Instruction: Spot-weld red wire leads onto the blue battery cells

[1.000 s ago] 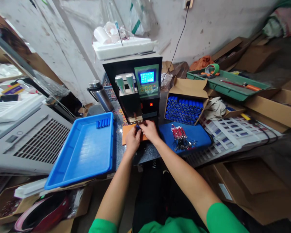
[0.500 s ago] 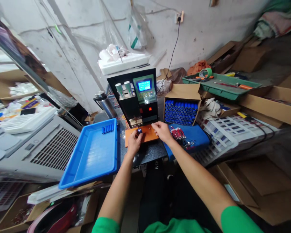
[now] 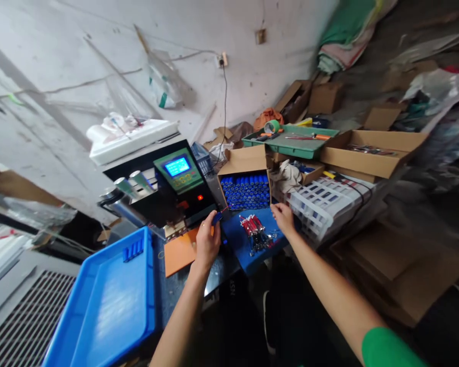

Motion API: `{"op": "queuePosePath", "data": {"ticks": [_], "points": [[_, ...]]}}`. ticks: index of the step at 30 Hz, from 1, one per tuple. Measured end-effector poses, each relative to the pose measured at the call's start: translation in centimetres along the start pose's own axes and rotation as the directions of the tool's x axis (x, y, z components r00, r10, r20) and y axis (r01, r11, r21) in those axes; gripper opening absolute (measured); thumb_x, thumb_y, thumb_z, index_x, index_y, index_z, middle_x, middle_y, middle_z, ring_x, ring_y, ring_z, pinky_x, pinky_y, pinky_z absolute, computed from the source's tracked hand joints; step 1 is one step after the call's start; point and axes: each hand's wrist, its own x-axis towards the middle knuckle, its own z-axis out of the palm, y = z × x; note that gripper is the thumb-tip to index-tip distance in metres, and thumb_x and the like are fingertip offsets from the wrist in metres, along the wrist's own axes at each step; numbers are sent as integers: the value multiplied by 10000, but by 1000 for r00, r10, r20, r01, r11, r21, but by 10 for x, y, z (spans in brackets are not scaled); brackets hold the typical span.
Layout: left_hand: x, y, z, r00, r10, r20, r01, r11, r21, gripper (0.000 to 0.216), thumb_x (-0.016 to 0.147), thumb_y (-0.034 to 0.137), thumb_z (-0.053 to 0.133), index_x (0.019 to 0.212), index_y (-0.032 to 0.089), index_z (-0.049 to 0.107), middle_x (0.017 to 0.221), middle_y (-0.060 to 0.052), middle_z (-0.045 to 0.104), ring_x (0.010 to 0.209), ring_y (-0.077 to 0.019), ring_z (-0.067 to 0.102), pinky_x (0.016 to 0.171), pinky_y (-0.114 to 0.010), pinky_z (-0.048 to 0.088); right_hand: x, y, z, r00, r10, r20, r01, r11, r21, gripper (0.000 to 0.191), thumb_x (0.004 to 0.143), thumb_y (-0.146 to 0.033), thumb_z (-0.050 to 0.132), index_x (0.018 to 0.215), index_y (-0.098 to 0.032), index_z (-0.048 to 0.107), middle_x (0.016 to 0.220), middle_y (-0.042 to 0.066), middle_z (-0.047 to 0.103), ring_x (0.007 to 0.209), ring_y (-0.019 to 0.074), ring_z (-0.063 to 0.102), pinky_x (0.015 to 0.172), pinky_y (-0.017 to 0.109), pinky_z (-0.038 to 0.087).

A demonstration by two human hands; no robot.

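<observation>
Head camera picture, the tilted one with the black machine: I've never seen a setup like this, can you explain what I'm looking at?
This comes from a camera worn on a person's head, looking down at their own bare hands. In the middle stands a black machine with a green panel and a blue screen. The left hand pinches a small blue cell in front of it, beside an orange pad. The right hand looks empty, beside a bundle of red wires on a blue mat. Behind is a cardboard box full of blue cells; at left, a blue tray holds a few more.
</observation>
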Motion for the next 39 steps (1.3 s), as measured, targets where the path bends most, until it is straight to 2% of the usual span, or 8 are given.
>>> {"op": "queuePosePath", "data": {"ticks": [6,10,15,20,27,33,36,39], "points": [[77,7,55,973,229,35,-231,972,38,394,978,216,452,1360,169,536,1279,-145,656,1186,-226,625,1023,-407,512,-5,2,6,998,-66,23,68,993,-99,379,811,-530,567,642,-192,583,569,-7,552,564,155,498,593,282,385],[109,-6,81,957,271,102,-283,951,123,402,981,183,408,1352,181,563,1349,-150,620,1257,-235,589,1049,-431,484,-4,5,7,996,-85,18,86,988,-131,368,828,-516,552,644,-199,574,591,0,568,587,164,522,609,284,393],[129,-13,100,948,220,228,-292,886,359,502,945,87,339,1411,136,517,1415,-170,562,1285,-253,568,1104,-442,425,-3,6,10,996,-84,32,88,985,-146,349,840,-490,545,633,-209,558,573,-1,565,568,164,522,611,284,404],[135,3,104,917,85,389,-307,775,553,531,927,72,324,1439,36,462,1442,-237,511,1206,-319,606,1035,-468,466,-4,4,10,997,-69,37,73,987,-146,333,838,-486,548,652,-210,559,584,1,572,572,166,530,611,283,409],[139,16,105,910,-40,414,-210,814,542,633,889,110,409,1518,97,346,1521,-229,414,1000,-309,702,826,-406,575,-6,4,8,996,-74,45,80,984,-159,338,838,-498,537,655,-215,559,604,9,585,588,169,524,622,288,406],[114,15,87,972,39,232,-105,955,277,625,895,170,472,1510,161,357,1563,-191,365,1125,-296,667,882,-369,579,-5,3,7,997,-72,38,77,984,-161,351,823,-522,541,648,-218,562,605,8,580,596,171,519,625,285,408],[66,22,57,986,103,131,-123,980,155,529,932,202,474,1459,184,432,1490,-151,487,1275,-257,577,1011,-368,532,-5,4,6,997,-74,31,78,984,-157,364,813,-537,545,644,-215,558,612,7,585,600,168,517,622,280,403],[-1,24,24,972,176,155,-183,982,34,431,934,188,491,1362,206,536,1312,-120,644,1209,-226,625,1019,-369,529,-5,5,5,997,-78,22,80,983,-166,379,803,-552,542,641,-210,562,621,8,596,606,167,523,627,277,401]]}}
